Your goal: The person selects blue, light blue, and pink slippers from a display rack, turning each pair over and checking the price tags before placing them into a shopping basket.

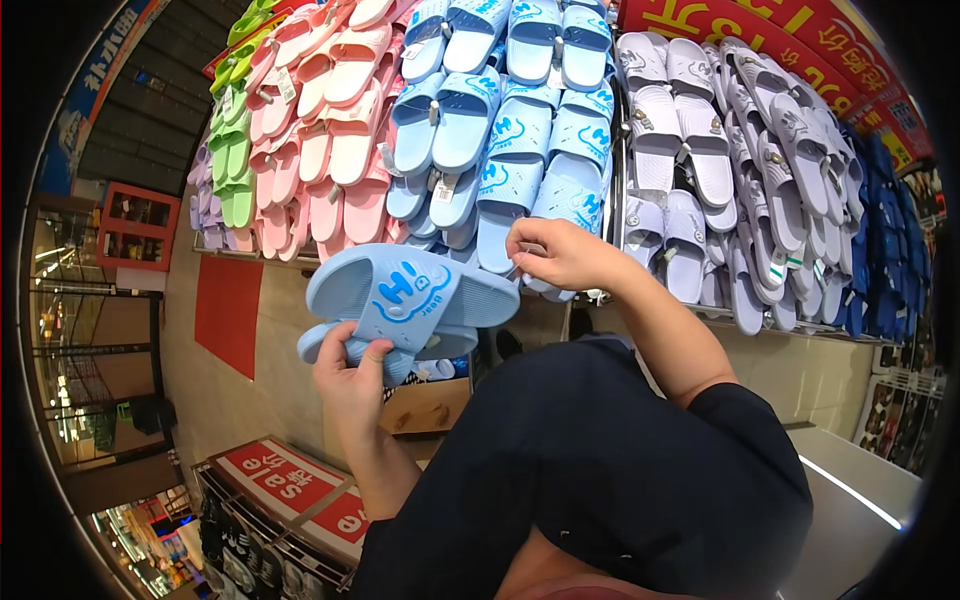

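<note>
My left hand [352, 375] grips a pair of light blue slide slippers [335, 285] from the near side, its thumb and fingers closed on the strap of the lower one. The upper slipper has a darker blue cartoon print on its strap. At the right end of the pair, my right hand [565, 258] is closed in a pinch. Something thin and pale seems to be between its fingertips, too fine to make out. Just behind that hand hang rows of matching blue slippers [515, 130] on the rack.
Pink slippers [350, 130] and green ones [235, 150] fill the rack's left side; pale lilac [690, 110] and dark blue slippers [880, 230] are on the right. A red sale sign [290, 485] tops a stand at lower left. A cardboard box [425, 405] lies below my hands.
</note>
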Demonstrator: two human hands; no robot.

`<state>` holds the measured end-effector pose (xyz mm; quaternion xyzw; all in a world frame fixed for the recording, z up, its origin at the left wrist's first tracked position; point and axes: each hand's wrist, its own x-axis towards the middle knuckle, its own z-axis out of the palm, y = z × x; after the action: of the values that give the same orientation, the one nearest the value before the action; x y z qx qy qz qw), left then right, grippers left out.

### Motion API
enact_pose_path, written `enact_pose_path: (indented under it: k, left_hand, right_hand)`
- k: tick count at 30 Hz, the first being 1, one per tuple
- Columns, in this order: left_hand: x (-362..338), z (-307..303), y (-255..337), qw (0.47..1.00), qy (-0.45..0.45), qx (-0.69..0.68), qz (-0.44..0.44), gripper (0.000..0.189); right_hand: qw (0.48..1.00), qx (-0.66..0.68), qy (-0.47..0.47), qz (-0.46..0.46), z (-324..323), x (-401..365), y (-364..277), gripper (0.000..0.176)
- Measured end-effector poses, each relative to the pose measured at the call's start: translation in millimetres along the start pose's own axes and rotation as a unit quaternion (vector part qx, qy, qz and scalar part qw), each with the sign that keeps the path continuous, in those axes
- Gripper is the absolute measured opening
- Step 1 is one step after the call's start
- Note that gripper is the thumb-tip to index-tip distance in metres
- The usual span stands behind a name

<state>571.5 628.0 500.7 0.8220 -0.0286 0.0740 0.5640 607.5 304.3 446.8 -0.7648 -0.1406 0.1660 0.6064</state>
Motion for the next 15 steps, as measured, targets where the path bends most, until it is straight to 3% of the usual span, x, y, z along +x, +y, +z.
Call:
enact_pose_path:
  k: [2,5,7,9,13,15]
  left_hand:
    - [-0.2,-2.1,3.9,0.999,0.033,0.042,-0.01,0.034]
    - [1.8,-3.3,0.6,0.994,0.075,0.08,-0.013,0.031]
    - [3.1,-2.0,-2.5,0.992,0.103,0.076,-0.017,0.031]
    - [3.7,0.1,-1.5,0.991,0.121,0.058,-0.012,0.032]
    - [3.2,-2.8,-4.5,0.992,0.123,0.014,0.007,0.033]
    - [3.7,-3.7,-5.4,0.994,0.113,0.006,0.008,0.034]
  right_hand:
    - [0.988,0.133,-0.052,0.059,-4.2,-7.1,-3.6,0.033]
    - [0.911,0.376,-0.131,0.109,2.0,-18.9,-12.5,0.047]
    - [0.786,0.579,-0.217,0.011,15.8,-14.1,5.5,0.054]
    - [0.645,0.731,-0.223,0.014,29.1,-14.5,7.5,0.058]
    - [0.586,0.776,-0.234,-0.008,35.7,-16.8,8.3,0.061]
    - [0.6,0.768,-0.225,-0.003,32.7,-19.8,1.8,0.06]
